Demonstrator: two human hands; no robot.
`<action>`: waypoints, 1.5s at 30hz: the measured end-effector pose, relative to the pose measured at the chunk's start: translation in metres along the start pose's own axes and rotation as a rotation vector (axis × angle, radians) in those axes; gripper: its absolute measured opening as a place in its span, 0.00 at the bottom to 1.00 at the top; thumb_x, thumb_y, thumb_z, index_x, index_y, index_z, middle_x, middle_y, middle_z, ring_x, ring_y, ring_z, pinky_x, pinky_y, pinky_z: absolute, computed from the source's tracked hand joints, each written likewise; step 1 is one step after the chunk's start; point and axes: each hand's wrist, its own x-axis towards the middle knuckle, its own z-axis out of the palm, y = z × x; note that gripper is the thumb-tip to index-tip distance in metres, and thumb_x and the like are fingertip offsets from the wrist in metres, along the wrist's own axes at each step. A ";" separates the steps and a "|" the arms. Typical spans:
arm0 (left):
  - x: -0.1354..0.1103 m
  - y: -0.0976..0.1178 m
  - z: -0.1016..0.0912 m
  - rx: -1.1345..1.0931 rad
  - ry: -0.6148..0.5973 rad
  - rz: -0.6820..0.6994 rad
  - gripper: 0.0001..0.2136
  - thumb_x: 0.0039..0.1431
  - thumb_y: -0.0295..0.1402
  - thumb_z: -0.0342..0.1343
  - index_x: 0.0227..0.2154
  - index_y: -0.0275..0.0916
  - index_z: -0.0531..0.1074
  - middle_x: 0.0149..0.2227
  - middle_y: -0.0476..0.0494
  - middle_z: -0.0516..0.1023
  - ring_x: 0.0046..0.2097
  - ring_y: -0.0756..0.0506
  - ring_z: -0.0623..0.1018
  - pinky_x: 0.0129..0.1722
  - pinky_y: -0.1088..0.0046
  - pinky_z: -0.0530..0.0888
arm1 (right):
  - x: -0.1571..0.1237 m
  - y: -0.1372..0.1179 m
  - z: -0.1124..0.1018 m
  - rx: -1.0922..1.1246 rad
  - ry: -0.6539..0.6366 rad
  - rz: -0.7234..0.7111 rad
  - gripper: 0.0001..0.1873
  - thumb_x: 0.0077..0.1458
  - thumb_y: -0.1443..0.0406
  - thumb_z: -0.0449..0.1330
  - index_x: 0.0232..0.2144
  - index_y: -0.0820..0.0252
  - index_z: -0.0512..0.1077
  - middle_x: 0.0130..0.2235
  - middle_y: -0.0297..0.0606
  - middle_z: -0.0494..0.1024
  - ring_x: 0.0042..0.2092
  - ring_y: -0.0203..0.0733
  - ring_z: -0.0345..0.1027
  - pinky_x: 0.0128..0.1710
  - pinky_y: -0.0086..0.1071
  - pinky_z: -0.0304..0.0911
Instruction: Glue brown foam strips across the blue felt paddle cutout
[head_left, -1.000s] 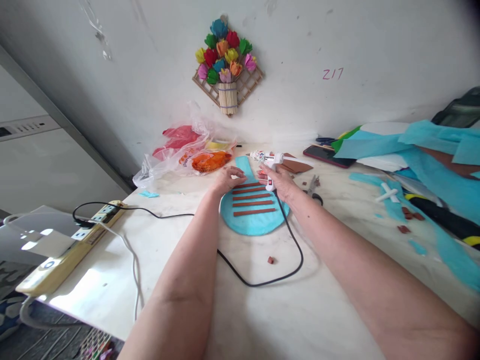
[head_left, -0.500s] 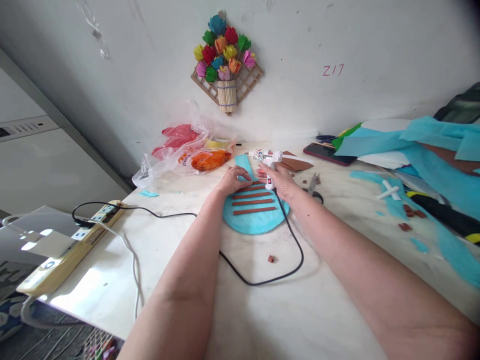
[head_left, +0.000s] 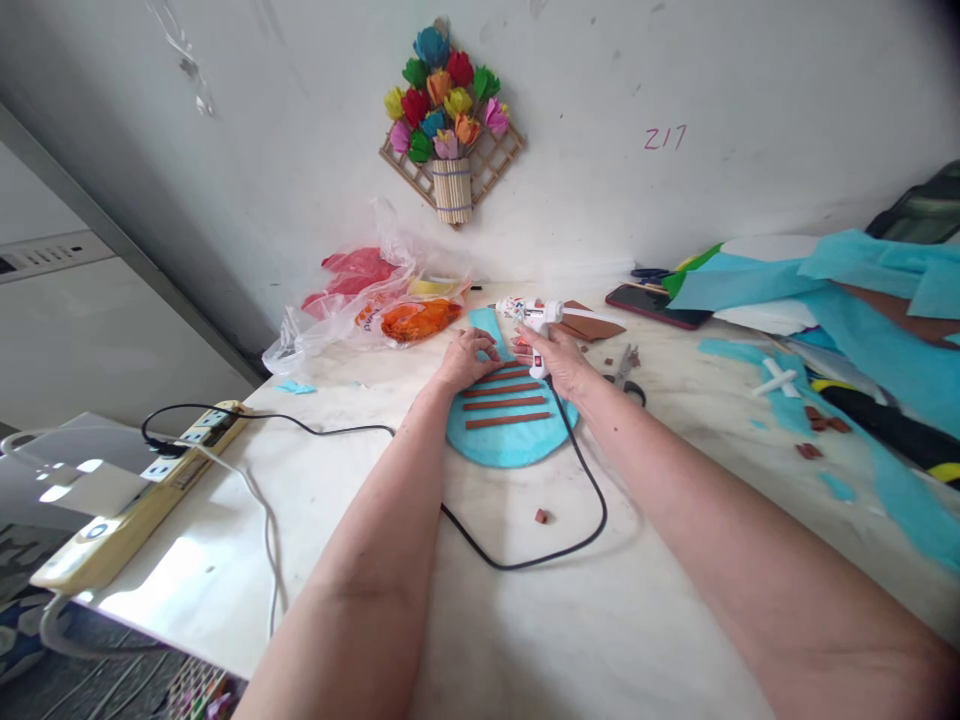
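Observation:
A light blue felt shape (head_left: pixel 510 440) lies on the white table (head_left: pixel 570 620), with several brown strips (head_left: pixel 506 403) laid across it. My left hand (head_left: pixel 469 358) rests on the upper part of the felt, fingers pressed flat on the topmost strip. My right hand (head_left: pixel 559 362) is wrapped round the handle of a white glue gun (head_left: pixel 532 315), whose nozzle points left above the felt. The gun's black cord (head_left: pixel 577 500) loops across the table toward me.
A power strip (head_left: pixel 150 480) sits at the left table edge. Plastic bags (head_left: pixel 375 300) lie at the back left, scissors (head_left: pixel 626 372) and a phone (head_left: pixel 656 306) right of my hands. Blue felt sheets (head_left: pixel 862 300) and scraps cover the right side. A small brown bit (head_left: pixel 540 516) lies near the cord.
My left hand's fingers have slid a little to the right along the top strip, closer to the glue gun. The right hand has barely moved.

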 end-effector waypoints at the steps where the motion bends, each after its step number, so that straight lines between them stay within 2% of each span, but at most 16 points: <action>1: 0.000 0.000 -0.001 -0.027 0.002 -0.006 0.04 0.41 0.32 0.61 0.20 0.38 0.72 0.38 0.44 0.72 0.43 0.46 0.70 0.50 0.67 0.62 | 0.000 0.000 0.000 -0.002 0.000 0.001 0.17 0.38 0.56 0.65 0.30 0.60 0.70 0.28 0.34 0.74 0.32 0.36 0.70 0.32 0.29 0.68; 7: -0.003 -0.002 -0.009 -0.330 0.010 -0.064 0.06 0.44 0.34 0.58 0.23 0.36 0.71 0.38 0.44 0.74 0.40 0.47 0.72 0.45 0.69 0.66 | 0.001 0.001 -0.001 0.008 -0.014 0.003 0.17 0.39 0.56 0.65 0.31 0.59 0.70 0.29 0.34 0.74 0.32 0.36 0.70 0.32 0.30 0.68; 9: -0.004 -0.002 -0.011 -0.361 0.005 -0.104 0.07 0.45 0.35 0.57 0.23 0.37 0.71 0.37 0.45 0.75 0.39 0.48 0.73 0.43 0.69 0.66 | 0.000 0.001 -0.001 0.010 -0.014 0.006 0.17 0.39 0.56 0.65 0.31 0.59 0.70 0.29 0.34 0.74 0.32 0.36 0.70 0.33 0.30 0.68; 19: -0.001 0.001 -0.008 -0.097 -0.098 -0.071 0.05 0.42 0.36 0.60 0.20 0.40 0.75 0.38 0.45 0.75 0.44 0.45 0.71 0.52 0.64 0.59 | 0.000 0.000 0.000 -0.006 0.000 0.009 0.16 0.40 0.56 0.64 0.30 0.59 0.70 0.28 0.34 0.74 0.31 0.35 0.70 0.33 0.29 0.68; 36: 0.000 -0.001 -0.008 -0.035 -0.092 -0.090 0.05 0.46 0.34 0.57 0.21 0.39 0.74 0.37 0.45 0.75 0.44 0.45 0.71 0.52 0.65 0.59 | 0.001 0.001 -0.001 -0.015 -0.012 0.011 0.17 0.40 0.56 0.64 0.31 0.59 0.70 0.29 0.35 0.74 0.32 0.35 0.70 0.33 0.29 0.68; 39: -0.001 -0.003 -0.005 0.023 -0.038 -0.147 0.06 0.47 0.36 0.55 0.26 0.40 0.73 0.38 0.45 0.74 0.45 0.43 0.69 0.51 0.64 0.60 | 0.001 0.001 -0.001 -0.022 -0.018 0.001 0.16 0.40 0.55 0.64 0.30 0.59 0.71 0.30 0.35 0.75 0.32 0.35 0.70 0.33 0.29 0.68; 42: -0.002 -0.006 0.000 0.117 0.038 -0.257 0.14 0.45 0.42 0.56 0.34 0.42 0.73 0.43 0.41 0.71 0.50 0.38 0.63 0.52 0.59 0.58 | 0.001 0.002 -0.001 -0.029 -0.016 -0.002 0.16 0.40 0.55 0.64 0.30 0.59 0.71 0.29 0.35 0.75 0.32 0.35 0.70 0.33 0.29 0.68; 45: -0.003 -0.009 0.005 0.175 0.054 -0.305 0.22 0.42 0.48 0.57 0.40 0.43 0.72 0.47 0.39 0.68 0.53 0.33 0.59 0.52 0.53 0.54 | 0.002 0.002 -0.001 -0.030 -0.016 -0.003 0.16 0.40 0.55 0.64 0.30 0.59 0.71 0.29 0.35 0.75 0.32 0.35 0.70 0.33 0.30 0.68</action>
